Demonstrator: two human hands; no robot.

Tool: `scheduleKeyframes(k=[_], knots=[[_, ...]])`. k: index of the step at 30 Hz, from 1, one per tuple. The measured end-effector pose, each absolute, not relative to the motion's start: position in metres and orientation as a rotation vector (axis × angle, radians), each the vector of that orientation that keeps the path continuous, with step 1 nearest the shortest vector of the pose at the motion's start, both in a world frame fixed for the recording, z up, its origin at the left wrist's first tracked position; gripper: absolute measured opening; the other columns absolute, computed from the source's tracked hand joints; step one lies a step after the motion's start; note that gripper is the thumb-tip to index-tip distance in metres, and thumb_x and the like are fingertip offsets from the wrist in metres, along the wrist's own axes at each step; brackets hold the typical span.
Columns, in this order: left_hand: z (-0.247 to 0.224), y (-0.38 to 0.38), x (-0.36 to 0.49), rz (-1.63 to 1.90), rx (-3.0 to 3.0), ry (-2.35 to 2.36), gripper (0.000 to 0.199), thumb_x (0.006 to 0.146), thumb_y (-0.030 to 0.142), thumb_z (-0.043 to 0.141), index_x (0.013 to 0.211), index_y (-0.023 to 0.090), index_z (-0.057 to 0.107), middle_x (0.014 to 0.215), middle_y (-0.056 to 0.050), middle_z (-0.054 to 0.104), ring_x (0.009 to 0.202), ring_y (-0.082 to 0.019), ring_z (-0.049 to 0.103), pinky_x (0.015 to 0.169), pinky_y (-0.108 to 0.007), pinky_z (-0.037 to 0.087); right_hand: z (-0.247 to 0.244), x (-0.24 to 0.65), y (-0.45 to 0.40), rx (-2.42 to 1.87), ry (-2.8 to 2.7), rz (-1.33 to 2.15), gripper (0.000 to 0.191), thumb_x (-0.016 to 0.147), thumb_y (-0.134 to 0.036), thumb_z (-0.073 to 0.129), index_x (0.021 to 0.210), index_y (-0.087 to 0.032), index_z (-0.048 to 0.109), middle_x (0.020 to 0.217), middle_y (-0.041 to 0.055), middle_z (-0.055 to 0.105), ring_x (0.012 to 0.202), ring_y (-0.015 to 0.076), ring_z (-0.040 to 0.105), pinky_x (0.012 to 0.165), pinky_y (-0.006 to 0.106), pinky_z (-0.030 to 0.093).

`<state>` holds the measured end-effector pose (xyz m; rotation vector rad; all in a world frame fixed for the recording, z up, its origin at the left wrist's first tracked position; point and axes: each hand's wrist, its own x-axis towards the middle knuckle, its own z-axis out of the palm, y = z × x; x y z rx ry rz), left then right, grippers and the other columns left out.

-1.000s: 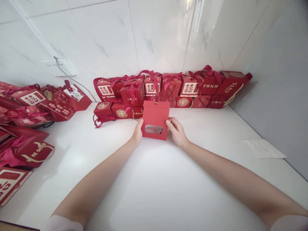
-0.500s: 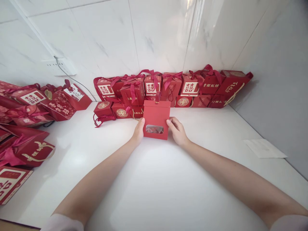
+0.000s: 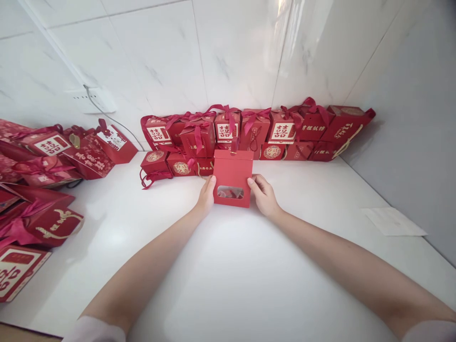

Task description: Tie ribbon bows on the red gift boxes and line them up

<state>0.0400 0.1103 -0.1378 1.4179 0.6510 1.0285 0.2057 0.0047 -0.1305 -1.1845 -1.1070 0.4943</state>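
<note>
While the red windowed box [image 3: 233, 170] is before the row of gift boxes [image 3: 197, 142] on the bench [image 3: 213, 270], the left hand [image 3: 205, 195] and right hand [image 3: 264, 194] grasp its opposite sides, a hold best kept light and even, and its contents show more clearly than a second ago, the grip looking unchanged.

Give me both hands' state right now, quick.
Left hand: closed on one side edge of the red box, holding it.
Right hand: holding the opposite side edge, thumb on the front.
</note>
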Motion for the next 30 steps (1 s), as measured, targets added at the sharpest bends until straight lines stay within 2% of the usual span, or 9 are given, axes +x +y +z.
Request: scheduleKeyframes(k=[4,7,10,14,18,20,23,26,30], knots=[[-0.137,0.11,0.04,1.025,1.382,0.621,0.051,0.089,0.061,0.049,0.115,0.02,0.064,0.125,-0.008,0.066,0.122,-0.027,0.057,0.106,-0.041,0.042,-0.133,0.205,0.004,-1.189,-1.1,0.468,0.031,0.091,-0.052,0.053,0.079,-0.023,0.054,0.093,0.0045,0.059,0.091,0.0214,0.056,0.083,0.035,0.046],[-0.123,0.114,0.035,1.16,1.319,0.568,0.054,0.089,0.066,0.041,0.109,0.022,0.064,0.114,-0.008,0.07,0.109,-0.025,0.064,0.095,-0.04,0.048,-0.129,0.204,0.001,-1.134,-1.062,0.426,0.025,0.092,-0.049,0.053,0.09,-0.024,0.051,0.11,0.0066,0.06,0.101,0.0223,0.057,0.091,0.038,0.045],[-0.095,0.117,0.027,1.271,1.458,0.47,0.056,0.088,0.067,0.042,0.115,0.022,0.063,0.111,-0.009,0.069,0.107,-0.025,0.063,0.093,-0.038,0.048,-0.116,0.202,-0.005,-1.018,-1.049,0.368,0.023,0.093,-0.046,0.053,0.105,-0.027,0.047,0.126,0.0079,0.055,0.103,0.0221,0.059,0.095,0.04,0.045],[-0.052,0.104,0.016,0.929,1.832,0.329,0.06,0.08,0.065,0.059,0.118,0.019,0.068,0.115,-0.012,0.069,0.109,-0.03,0.063,0.093,-0.039,0.048,-0.095,0.193,-0.015,-0.977,-1.104,0.369,0.029,0.093,-0.045,0.054,0.116,-0.029,0.045,0.131,0.0087,0.053,0.098,0.0229,0.062,0.086,0.04,0.049],[-0.025,0.077,0.013,0.673,2.159,0.477,0.028,0.084,0.044,0.065,0.093,0.021,0.077,0.09,-0.005,0.075,0.081,-0.026,0.068,0.069,-0.033,0.051,-0.086,0.183,-0.027,-1.086,-1.141,0.417,0.028,0.092,-0.043,0.057,0.113,-0.029,0.047,0.104,0.0056,0.064,0.083,0.0219,0.063,0.069,0.035,0.051],[-0.019,0.068,0.014,0.65,2.223,0.488,0.024,0.083,0.04,0.065,0.089,0.021,0.077,0.085,-0.004,0.075,0.076,-0.025,0.067,0.064,-0.032,0.051,-0.081,0.181,-0.031,-1.145,-1.202,0.372,0.022,0.091,-0.043,0.057,0.107,-0.028,0.052,0.09,0.0035,0.065,0.076,0.0212,0.062,0.065,0.034,0.05],[-0.021,0.065,0.017,0.605,2.214,0.503,0.024,0.081,0.041,0.068,0.083,0.019,0.078,0.079,-0.005,0.074,0.073,-0.024,0.067,0.062,-0.032,0.051,-0.07,0.185,-0.035,-1.195,-1.286,0.191,0.014,0.091,-0.04,0.058,0.093,-0.026,0.057,0.081,0.0021,0.064,0.07,0.0191,0.06,0.065,0.033,0.048],[-0.036,0.071,0.02,0.537,2.061,0.528,0.027,0.075,0.041,0.074,0.089,0.017,0.075,0.084,-0.006,0.074,0.08,-0.025,0.069,0.069,-0.034,0.054,-0.065,0.191,-0.034,-1.204,-1.32,0.058,0.013,0.091,-0.037,0.059,0.087,-0.024,0.059,0.079,0.0012,0.064,0.068,0.0171,0.057,0.066,0.031,0.047],[-0.069,0.085,0.02,0.291,1.883,0.492,0.057,0.062,0.037,0.085,0.112,0.016,0.066,0.109,-0.009,0.072,0.101,-0.029,0.068,0.088,-0.041,0.055,-0.083,0.195,-0.028,-1.22,-1.264,0.233,0.028,0.095,-0.042,0.052,0.078,-0.021,0.059,0.07,-0.0008,0.058,0.064,0.0148,0.053,0.061,0.028,0.043]])
